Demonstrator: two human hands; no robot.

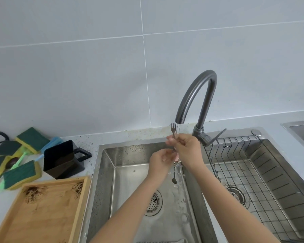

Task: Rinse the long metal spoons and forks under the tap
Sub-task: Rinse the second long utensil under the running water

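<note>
Water runs from the dark curved tap (197, 95) into the left sink basin (130, 183). My right hand (186, 148) grips long metal cutlery upright in the stream. A small fork (173, 128) sticks up above its fingers beside the spout, and a spoon bowl (174, 179) hangs down below the hands. My left hand (161, 159) is closed around the handles just below and left of the right hand. How many pieces are in the bundle is hidden by the fingers.
A wire rack (253, 165) lies in the right basin. On the counter to the left are a black caddy (61, 159), several green-and-yellow sponges (21, 174), a green brush (18, 163) and a wooden tray (42, 211) with dark crumbs. The drain strainer (154, 202) sits below my arms.
</note>
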